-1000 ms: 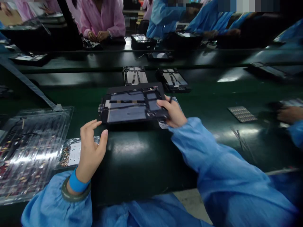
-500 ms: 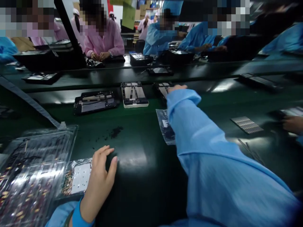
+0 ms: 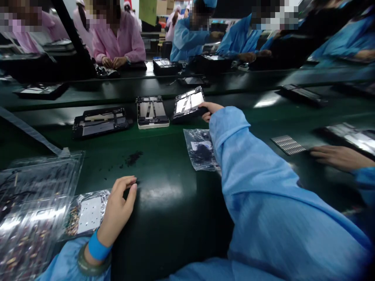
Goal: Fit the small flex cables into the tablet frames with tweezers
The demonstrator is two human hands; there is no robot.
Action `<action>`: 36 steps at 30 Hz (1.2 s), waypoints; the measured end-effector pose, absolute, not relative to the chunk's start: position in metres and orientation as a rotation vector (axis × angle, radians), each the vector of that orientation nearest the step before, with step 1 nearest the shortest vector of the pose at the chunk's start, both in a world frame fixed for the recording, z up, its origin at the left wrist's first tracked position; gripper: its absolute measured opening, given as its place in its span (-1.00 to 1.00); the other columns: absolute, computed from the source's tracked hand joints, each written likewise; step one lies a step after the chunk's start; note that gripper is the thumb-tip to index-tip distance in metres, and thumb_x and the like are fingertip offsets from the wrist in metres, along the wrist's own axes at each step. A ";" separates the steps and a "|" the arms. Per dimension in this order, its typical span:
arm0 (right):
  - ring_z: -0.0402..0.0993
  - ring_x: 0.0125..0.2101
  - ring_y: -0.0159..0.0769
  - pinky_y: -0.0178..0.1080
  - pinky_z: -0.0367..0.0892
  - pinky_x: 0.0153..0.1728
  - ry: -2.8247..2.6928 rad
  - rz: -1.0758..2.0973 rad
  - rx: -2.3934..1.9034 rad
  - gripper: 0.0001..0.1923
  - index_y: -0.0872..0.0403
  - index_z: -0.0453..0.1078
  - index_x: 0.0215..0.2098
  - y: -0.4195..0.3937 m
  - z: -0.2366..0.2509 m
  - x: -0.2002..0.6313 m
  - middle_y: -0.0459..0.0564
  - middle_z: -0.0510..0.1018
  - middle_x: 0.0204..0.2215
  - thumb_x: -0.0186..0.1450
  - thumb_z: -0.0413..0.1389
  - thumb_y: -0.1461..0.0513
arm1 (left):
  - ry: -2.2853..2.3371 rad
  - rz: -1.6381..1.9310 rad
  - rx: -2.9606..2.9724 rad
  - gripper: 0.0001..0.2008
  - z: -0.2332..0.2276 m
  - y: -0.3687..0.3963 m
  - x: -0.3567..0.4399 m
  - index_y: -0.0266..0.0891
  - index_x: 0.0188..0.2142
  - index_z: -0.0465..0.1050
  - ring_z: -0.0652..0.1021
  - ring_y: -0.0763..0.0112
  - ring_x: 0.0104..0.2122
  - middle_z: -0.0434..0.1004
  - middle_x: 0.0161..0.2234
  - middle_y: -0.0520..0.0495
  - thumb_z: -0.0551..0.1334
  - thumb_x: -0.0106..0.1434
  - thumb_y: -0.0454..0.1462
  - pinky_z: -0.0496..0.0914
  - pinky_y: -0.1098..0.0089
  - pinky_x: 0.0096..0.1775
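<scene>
Since the earlier frame, the right hand [image 3: 210, 109] has lifted the third tablet [image 3: 189, 103] at its right edge, so the tablet now stands tilted, a little above the middle of the frame, with its bright inner side facing the camera. This hand is grasping the tablet by that edge. Left of it, a white tablet [image 3: 152, 112] and a black tablet [image 3: 100, 122] lie flat on the green belt [image 3: 164, 152]. The left hand [image 3: 118, 210], in the lower left, rests on the belt, released and holding nothing, just beside a small bag [image 3: 84, 214]. Another bag [image 3: 201, 150] lies near the right sleeve. At the right edge, another person's hand [image 3: 336, 157] lies flat
</scene>
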State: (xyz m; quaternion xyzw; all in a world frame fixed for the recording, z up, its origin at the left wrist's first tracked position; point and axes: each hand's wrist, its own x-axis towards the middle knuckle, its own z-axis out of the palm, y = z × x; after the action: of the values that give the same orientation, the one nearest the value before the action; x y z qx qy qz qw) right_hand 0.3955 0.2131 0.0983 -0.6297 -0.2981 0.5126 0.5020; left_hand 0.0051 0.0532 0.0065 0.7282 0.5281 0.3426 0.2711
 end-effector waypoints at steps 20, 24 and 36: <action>0.13 -0.66 -0.50 -0.33 0.03 -0.65 -0.923 1.020 -1.260 -0.69 0.10 0.35 -0.65 -0.046 0.025 0.272 -0.08 0.41 -0.63 0.10 0.19 0.07 | 1.300 0.951 0.898 -0.26 0.053 0.030 0.005 -0.14 -0.08 0.44 0.52 0.45 -0.49 0.52 -0.45 0.07 0.52 -0.31 -0.08 0.43 0.56 -0.51; 0.25 -0.59 -0.44 -0.31 0.16 -0.61 -0.651 0.766 -1.168 -0.76 0.06 0.36 -0.64 -0.039 0.012 0.326 -0.04 0.49 -0.47 0.06 0.12 0.09 | 1.329 0.536 1.251 -0.43 0.058 0.049 -0.023 -0.12 -0.19 0.53 0.58 0.26 -0.34 0.60 -0.28 -0.04 0.47 -0.23 0.00 0.48 0.47 -0.43; 0.52 -0.44 -0.34 -0.20 0.48 -0.31 -0.748 0.593 -1.414 -0.57 0.03 0.36 -0.36 -0.019 -0.021 0.354 -0.08 0.54 -0.43 0.04 0.25 -0.11 | 1.139 0.372 2.517 -0.46 0.025 0.039 0.008 -0.21 0.09 0.34 0.40 0.09 0.07 0.38 0.10 -0.20 -0.01 0.31 0.06 0.40 0.14 -0.02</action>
State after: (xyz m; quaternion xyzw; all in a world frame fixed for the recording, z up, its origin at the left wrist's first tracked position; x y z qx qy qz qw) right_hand 0.3536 -0.0195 -0.0205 -0.6242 -0.3302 0.2620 0.6578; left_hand 0.0082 0.0391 0.0246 0.8888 0.4021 0.1315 0.1763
